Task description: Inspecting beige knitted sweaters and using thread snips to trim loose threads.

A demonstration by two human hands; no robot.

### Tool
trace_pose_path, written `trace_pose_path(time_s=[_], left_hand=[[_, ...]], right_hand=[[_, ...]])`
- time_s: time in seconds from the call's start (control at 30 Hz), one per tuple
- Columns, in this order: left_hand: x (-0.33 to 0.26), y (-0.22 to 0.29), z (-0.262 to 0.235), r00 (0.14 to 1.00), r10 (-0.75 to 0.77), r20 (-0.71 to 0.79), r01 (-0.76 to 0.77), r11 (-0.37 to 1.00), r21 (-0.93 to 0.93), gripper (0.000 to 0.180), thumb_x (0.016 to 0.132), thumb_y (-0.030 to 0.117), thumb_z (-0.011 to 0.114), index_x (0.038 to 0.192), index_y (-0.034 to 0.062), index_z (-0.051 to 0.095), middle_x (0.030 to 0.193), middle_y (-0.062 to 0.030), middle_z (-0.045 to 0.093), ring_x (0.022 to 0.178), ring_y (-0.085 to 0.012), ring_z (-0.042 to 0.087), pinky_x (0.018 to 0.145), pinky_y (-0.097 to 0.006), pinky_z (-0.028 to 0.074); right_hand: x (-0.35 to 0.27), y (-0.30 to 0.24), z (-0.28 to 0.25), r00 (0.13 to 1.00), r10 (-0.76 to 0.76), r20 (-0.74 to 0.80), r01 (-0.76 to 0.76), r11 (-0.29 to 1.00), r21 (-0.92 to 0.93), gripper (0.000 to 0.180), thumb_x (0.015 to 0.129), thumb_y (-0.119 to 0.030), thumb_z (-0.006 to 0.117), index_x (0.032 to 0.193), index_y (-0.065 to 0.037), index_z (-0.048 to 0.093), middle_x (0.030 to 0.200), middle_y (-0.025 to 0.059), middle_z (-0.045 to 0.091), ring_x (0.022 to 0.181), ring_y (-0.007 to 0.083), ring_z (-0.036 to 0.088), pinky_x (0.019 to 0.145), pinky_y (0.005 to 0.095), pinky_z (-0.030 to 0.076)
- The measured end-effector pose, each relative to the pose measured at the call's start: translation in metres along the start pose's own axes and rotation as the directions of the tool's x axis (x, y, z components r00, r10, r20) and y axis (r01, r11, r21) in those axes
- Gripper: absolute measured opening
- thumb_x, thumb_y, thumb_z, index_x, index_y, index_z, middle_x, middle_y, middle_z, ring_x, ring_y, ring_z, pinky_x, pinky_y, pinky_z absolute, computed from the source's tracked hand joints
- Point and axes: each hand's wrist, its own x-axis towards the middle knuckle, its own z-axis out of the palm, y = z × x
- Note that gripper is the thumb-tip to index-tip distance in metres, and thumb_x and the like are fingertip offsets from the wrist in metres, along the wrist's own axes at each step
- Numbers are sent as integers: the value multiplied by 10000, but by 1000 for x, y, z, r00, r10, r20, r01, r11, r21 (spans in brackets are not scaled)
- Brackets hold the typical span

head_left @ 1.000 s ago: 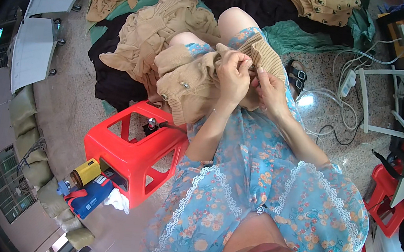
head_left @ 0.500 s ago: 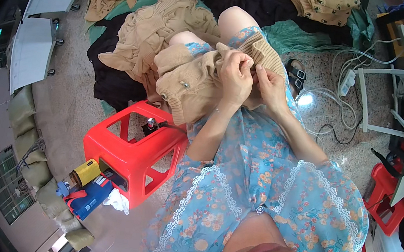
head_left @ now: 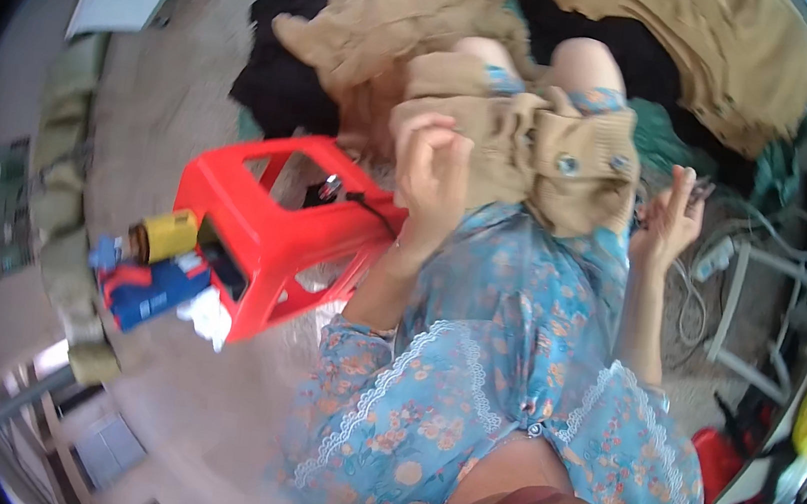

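Note:
A tan knitted garment (head_left: 577,193) lies across my lap, its ribbed band and two shiny buttons facing up. My left hand (head_left: 427,179) is raised over the left part of the garment, fingers curled in toward the thumb. Whatever those fingertips may hold is too small to make out. To the right of my knees, apart from the garment, my right hand (head_left: 667,224) is closed around a small dark metal tool (head_left: 701,192). Blur and the fingers hide most of that tool, so its kind is unclear.
A red plastic stool (head_left: 266,220) stands at my left, with a small black-and-silver item on top. Beside it are a blue pouch (head_left: 156,297) and a yellow container (head_left: 169,235). More tan knitwear (head_left: 402,20) lies ahead on dark cloth. White cables (head_left: 688,312) run along the floor at right.
My hands have parted from working together on the garment; the right one has moved out to the right and now holds the metal tool. The garment lies differently, and the view has shifted.

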Motion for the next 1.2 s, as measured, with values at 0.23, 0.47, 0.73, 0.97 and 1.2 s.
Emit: trace_pose_path(time_s=[0.23,0.47,0.73,0.97,1.2], left_hand=[[-102,-88,-59,571,-772,-281,715,635,-292,112,927,107,568,1003,32,535,877,-39,571,768,-107,589,639,-245,540],[-129,-85,-28,616,-776,-134,760,630,-156,163,900,143,583,842,-8,608,759,-81,596,705,-157,567,688,-297,465],[-118,-79,-5,714,-699,33,697,707,-119,275,922,249,569,992,-13,616,961,-107,619,917,-210,590,831,-299,452],[-93,-66,-1,850,-491,191,527,805,-272,417,853,166,656,1223,29,521,1246,-114,502,1181,-228,470,1010,-315,343],[-75,-50,-7,855,-414,313,488,847,-211,680,701,252,798,1280,74,490,1290,-123,485,1232,-286,438,1033,-382,344]], right_hand=[[-60,-16,95,405,-290,867,756,640,-139,129,899,-96,580,991,-49,658,879,107,589,777,249,601,703,309,504],[-73,18,151,48,-283,958,884,459,91,191,785,-159,667,952,-85,610,958,64,599,741,277,640,614,384,520],[-14,-10,125,311,-343,886,887,440,-141,302,795,-12,634,1089,-60,582,963,87,632,802,189,653,658,274,523],[61,-160,10,59,-967,247,977,5,-213,181,850,-173,611,900,-1,636,927,147,643,883,173,620,794,290,513],[146,-156,-104,357,-887,-295,850,439,-292,141,800,-81,652,857,23,576,867,140,614,700,188,609,619,347,542]])
